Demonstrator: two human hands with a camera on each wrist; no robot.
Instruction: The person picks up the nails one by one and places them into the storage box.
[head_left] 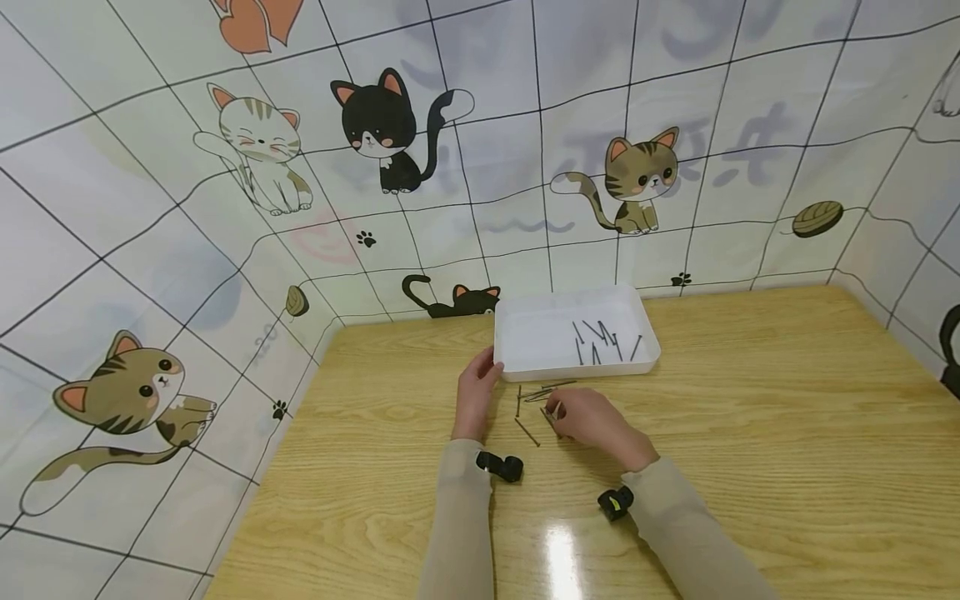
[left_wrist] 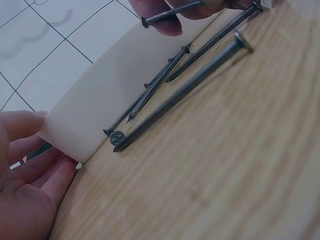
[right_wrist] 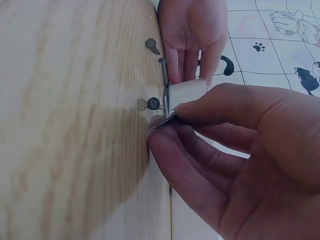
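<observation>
A white tray (head_left: 536, 367) stands on the table near the back wall, with several nails (head_left: 578, 351) lying in its right half. At its front left corner my left hand (head_left: 474, 400) holds the tray, thumb and fingers around the corner. In front of the tray, my right hand (head_left: 596, 423) pinches a nail (left_wrist: 172, 13) between thumb and forefinger, low over the table. More nails lie loose beside the tray's front wall; one nail (head_left: 527, 432) lies apart, closer to me. In the right wrist view, the pinched nail (right_wrist: 165, 121) is mostly covered by the fingertips.
The wooden table (head_left: 750, 417) stretches out on both sides of the tray. Behind it and to the left hangs a white wall covering (head_left: 510, 192) printed with a grid and cartoon cats. A black wrist camera (head_left: 501, 467) sits on the left sleeve, another (head_left: 615, 502) on the right.
</observation>
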